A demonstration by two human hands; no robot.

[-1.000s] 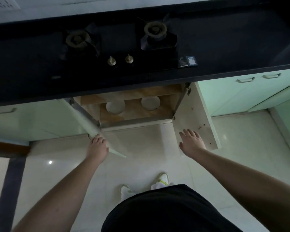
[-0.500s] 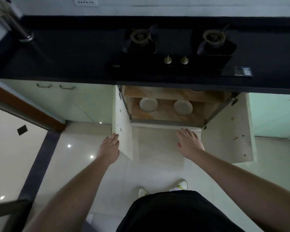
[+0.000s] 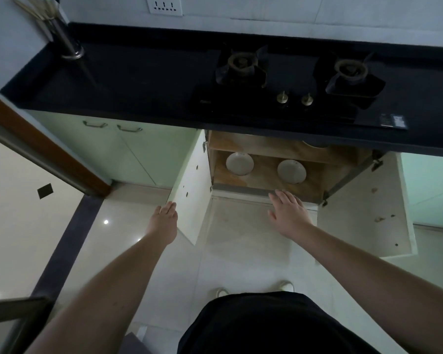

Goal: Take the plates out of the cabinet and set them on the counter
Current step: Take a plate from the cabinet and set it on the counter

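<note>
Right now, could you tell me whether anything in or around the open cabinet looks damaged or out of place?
Nothing is spilled or askew. The only oddity is a scatter of brownish marks on the inner face of the right cabinet door. The two plates lie flat and apart on the shelf, and both hands are empty.

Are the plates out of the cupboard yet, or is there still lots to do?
Not yet. Done: both cabinet doors, the left door and the right door, stand open. In hand: nothing; the left hand is beside the left door and the right hand reaches toward the shelf, both empty. Left: the left plate and the right plate sit inside and must go up on the counter.
</note>
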